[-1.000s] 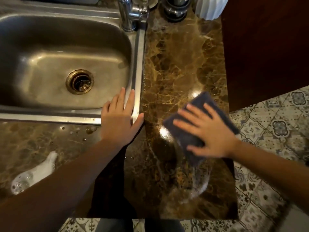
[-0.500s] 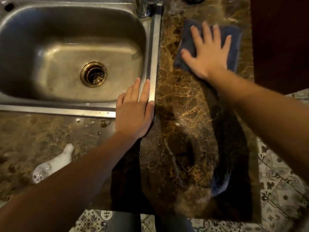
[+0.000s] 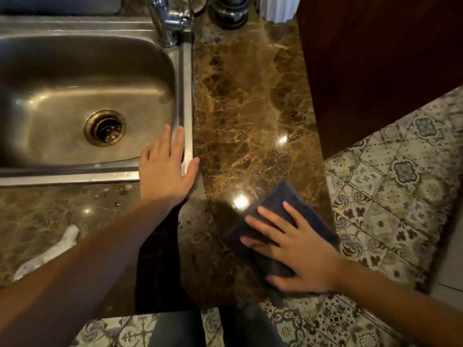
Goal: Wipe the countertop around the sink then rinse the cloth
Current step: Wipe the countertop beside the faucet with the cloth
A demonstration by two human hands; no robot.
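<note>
A dark blue cloth lies flat on the brown marble countertop, near its front right corner. My right hand presses on the cloth with fingers spread, palm down. My left hand rests flat on the front right corner of the steel sink, fingers apart, holding nothing. The sink basin has a round drain and looks empty. A chrome faucet stands at the sink's back right corner.
A white streak of foam and water drops lie on the counter in front of the sink. Metal canisters and a white ribbed container stand at the back. A dark wooden cabinet borders the counter's right side. Patterned floor tiles lie below.
My right hand has dragged the cloth from the back of the counter near the faucet to the front right corner. My left hand has stayed on the sink corner.
</note>
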